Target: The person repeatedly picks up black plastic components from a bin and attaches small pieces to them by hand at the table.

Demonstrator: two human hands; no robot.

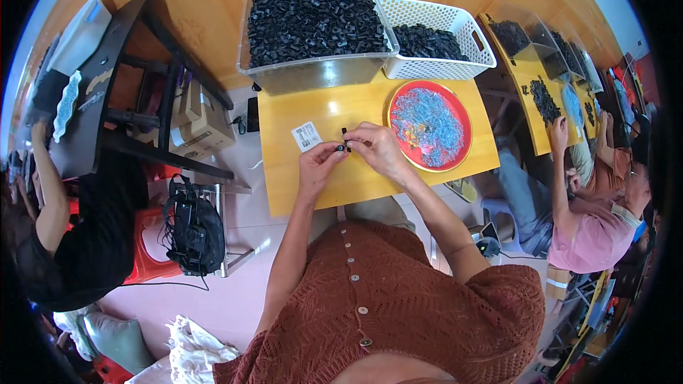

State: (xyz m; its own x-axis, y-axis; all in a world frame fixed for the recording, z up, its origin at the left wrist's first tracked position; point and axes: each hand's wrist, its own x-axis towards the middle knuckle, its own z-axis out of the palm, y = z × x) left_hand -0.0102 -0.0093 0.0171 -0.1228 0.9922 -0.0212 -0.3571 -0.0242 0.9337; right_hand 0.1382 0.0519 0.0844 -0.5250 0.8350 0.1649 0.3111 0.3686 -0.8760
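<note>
Over the middle of the yellow table (299, 183), my two hands meet at a small black plastic part (344, 146). My left hand (320, 163) pinches it between thumb and fingertips. From the other side my right hand (379, 148) grips the same part, its fingers bent; a short black piece (344, 130) sticks up beside the fingertips. Whether this is one piece or two I cannot tell. A white printed card (306, 136) lies just left of my hands. To the right stands a round red tray (464, 144) with many small clear-blue pieces.
At the table's back are a clear bin (320, 75) heaped with black parts and a white perforated basket (434, 67) holding more. A person in pink (597, 235) works at the right table. At left, a dark table (107, 99) and a black bag (192, 231).
</note>
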